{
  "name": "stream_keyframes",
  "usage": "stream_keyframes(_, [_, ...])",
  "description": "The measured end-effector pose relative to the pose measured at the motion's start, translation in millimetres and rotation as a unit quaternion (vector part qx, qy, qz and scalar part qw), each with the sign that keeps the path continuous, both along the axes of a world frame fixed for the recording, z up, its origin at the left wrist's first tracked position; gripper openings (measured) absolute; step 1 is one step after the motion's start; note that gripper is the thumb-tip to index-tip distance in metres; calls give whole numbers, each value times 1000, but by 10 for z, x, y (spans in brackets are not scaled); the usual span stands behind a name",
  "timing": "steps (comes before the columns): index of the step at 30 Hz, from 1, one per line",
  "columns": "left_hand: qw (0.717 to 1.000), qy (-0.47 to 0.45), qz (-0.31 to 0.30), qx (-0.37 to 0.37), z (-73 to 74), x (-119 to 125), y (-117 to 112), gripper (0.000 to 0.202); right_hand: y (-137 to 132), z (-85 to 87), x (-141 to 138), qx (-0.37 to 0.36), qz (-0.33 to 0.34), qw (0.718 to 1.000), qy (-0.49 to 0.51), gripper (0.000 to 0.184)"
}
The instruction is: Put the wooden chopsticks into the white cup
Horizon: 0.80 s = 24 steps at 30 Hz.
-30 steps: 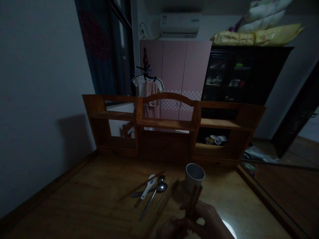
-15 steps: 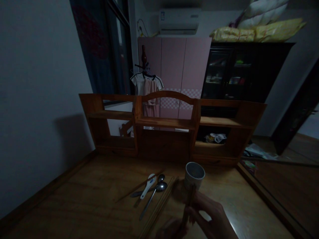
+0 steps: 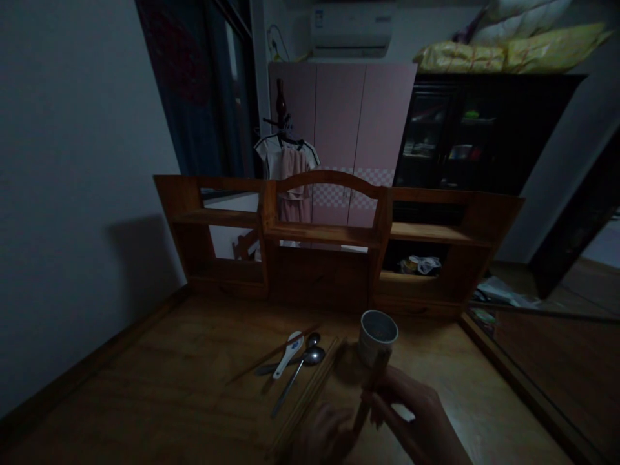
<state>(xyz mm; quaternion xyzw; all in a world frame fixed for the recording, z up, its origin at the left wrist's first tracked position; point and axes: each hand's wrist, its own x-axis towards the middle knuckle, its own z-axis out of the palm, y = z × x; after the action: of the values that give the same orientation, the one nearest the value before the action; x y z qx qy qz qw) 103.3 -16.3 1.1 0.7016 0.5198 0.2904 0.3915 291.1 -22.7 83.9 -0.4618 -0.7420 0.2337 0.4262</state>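
My right hand pinches dark brown chopsticks, held upright and slightly tilted, close in front of a grey metal cup. How many chopsticks are in the grip I cannot tell. Near their lower end is my left hand, blurred, with its fingers apart and stretched toward them. On the table lie a white ceramic spoon, a large metal spoon and a smaller metal spoon. A brown chopstick crosses the white spoon. Long pale chopsticks lie to the right of these.
A wooden shelf unit stands along the back of the wooden table. The wall borders the left side, and a raised wooden edge runs along the right.
My left hand has shifted left from the lower end of the chopsticks, and its fingers have spread. The chopsticks' upper end has risen in front of the cup.
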Motion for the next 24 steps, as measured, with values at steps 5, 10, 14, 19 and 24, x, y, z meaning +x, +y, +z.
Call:
stream_keyframes(5, [986, 112, 112, 60, -70, -244, 242, 34, -83, 2, 58, -3, -11, 1000, 19, 20])
stream_keyframes(10, [951, 252, 172, 55, -95, -308, 293, 40, -129, 49, 73, -28, -18, 999, 40, 19])
stream_keyframes(14, [938, 297, 170, 44, -8, -282, 288, 40, -132, 55, 69, -17, -15, 999, 25, 20])
stream_keyframes(19, [956, 260, 133, 38, 90, -393, 323, 23, -132, 26, 58, -6, -13, 1000, 26, 20])
stream_keyframes(24, [951, 273, 126, 73, 11, -444, 396, 18, -128, -9, 63, -7, -15, 999, 33, 19])
